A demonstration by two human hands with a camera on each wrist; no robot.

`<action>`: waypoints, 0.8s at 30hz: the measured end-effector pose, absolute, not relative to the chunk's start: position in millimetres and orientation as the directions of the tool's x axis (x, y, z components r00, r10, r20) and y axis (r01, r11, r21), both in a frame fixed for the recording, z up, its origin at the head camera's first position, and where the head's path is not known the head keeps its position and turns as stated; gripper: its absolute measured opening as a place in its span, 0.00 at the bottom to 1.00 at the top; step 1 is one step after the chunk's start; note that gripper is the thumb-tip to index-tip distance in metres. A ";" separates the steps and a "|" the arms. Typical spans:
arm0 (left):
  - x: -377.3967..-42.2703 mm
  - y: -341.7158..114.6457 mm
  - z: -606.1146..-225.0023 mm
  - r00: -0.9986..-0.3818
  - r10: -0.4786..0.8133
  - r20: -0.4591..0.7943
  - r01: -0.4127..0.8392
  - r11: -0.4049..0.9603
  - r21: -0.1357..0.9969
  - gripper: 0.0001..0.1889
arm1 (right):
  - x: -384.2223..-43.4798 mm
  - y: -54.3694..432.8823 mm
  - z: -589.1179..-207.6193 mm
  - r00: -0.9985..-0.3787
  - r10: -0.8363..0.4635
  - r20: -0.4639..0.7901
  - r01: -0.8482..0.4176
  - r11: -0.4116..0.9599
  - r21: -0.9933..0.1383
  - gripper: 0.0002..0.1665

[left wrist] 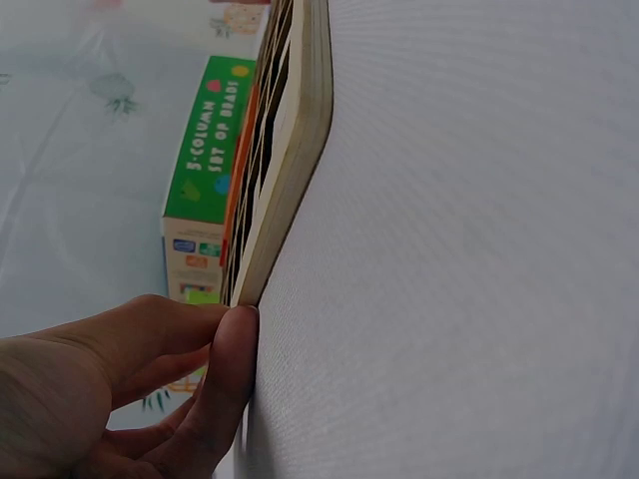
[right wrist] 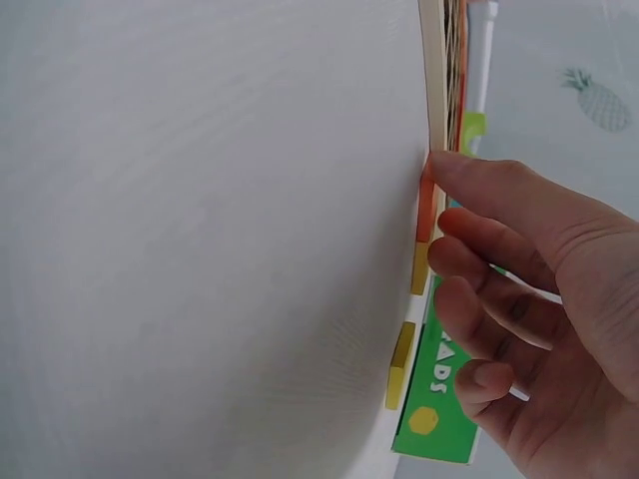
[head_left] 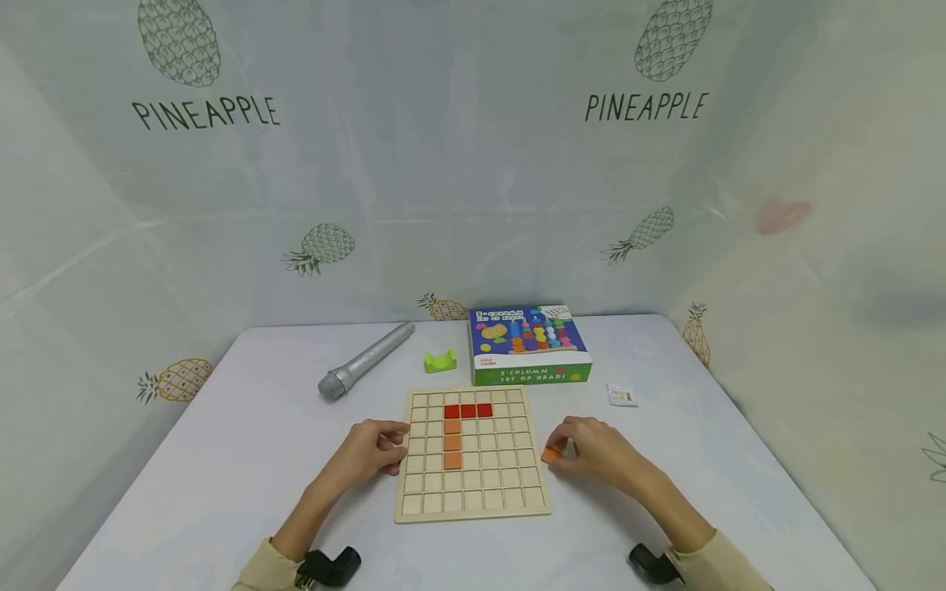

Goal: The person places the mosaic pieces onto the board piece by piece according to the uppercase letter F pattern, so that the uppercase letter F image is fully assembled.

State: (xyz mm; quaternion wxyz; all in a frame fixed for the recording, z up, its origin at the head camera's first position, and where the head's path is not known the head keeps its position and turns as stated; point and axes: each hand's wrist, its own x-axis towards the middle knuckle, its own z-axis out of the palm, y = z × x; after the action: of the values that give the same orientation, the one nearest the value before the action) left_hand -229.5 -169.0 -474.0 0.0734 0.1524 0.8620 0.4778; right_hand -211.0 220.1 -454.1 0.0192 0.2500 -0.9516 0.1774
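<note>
The wooden grid board [head_left: 473,453] on the table [head_left: 222,460] is steadied at its left edge by the left hand [head_left: 369,450], fingers loosely curled. Three red tiles [head_left: 468,410] and three orange tiles [head_left: 452,443] are seated; most cells remain unfilled. Just beside the right edge, an orange block [head_left: 550,454] is pinched by the right hand [head_left: 594,447].

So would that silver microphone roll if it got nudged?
Probably. The microphone is a smooth round tube lying on its side on the flat table, so a sideways push likely rolls it. Its wider mesh head may make it curve. It looks rigid, not floppy.
</note>
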 end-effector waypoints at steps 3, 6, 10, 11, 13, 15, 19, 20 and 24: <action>-229.0 -169.1 -473.4 -0.942 0.336 0.019 0.192 0.489 0.851 0.22 | -211.6 220.5 -455.1 -0.870 -0.476 0.130 -0.491 0.809 -0.324 0.11; -228.5 -169.3 -473.1 -0.941 0.337 0.022 0.193 0.484 0.854 0.22 | -212.0 221.4 -455.7 -0.866 -0.481 0.140 -0.499 0.806 -0.318 0.10; -228.8 -169.1 -474.0 -0.943 0.332 0.018 0.188 0.490 0.851 0.21 | -212.3 223.1 -455.8 -0.865 -0.483 0.136 -0.500 0.809 -0.310 0.11; -228.8 -168.9 -474.1 -0.944 0.330 0.017 0.188 0.495 0.849 0.21 | -212.4 223.4 -455.8 -0.866 -0.482 0.135 -0.499 0.810 -0.306 0.12; -228.7 -168.8 -474.1 -0.944 0.328 0.013 0.185 0.497 0.848 0.21 | -212.7 223.9 -455.8 -0.868 -0.480 0.130 -0.495 0.815 -0.302 0.13; -228.4 -169.0 -473.8 -0.944 0.330 0.016 0.188 0.499 0.846 0.21 | -212.5 223.9 -455.9 -0.868 -0.480 0.127 -0.495 0.815 -0.302 0.13; -228.0 -169.1 -473.8 -0.943 0.333 0.024 0.196 0.495 0.847 0.21 | -212.2 223.4 -457.2 -0.861 -0.494 0.120 -0.505 0.805 -0.312 0.14; -228.0 -169.0 -473.9 -0.943 0.332 0.023 0.195 0.494 0.847 0.21 | -212.0 223.3 -457.4 -0.858 -0.499 0.120 -0.510 0.801 -0.314 0.14; -228.0 -169.1 -474.2 -0.943 0.333 0.024 0.194 0.486 0.852 0.21 | -211.9 223.4 -458.0 -0.848 -0.516 0.122 -0.526 0.790 -0.314 0.13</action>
State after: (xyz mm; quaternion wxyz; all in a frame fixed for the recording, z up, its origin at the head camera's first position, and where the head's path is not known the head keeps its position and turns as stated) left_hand -228.0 -169.1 -474.2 0.0720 0.1533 0.8590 0.4831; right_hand -211.9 223.4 -458.0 0.0148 0.2754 -0.9460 0.1703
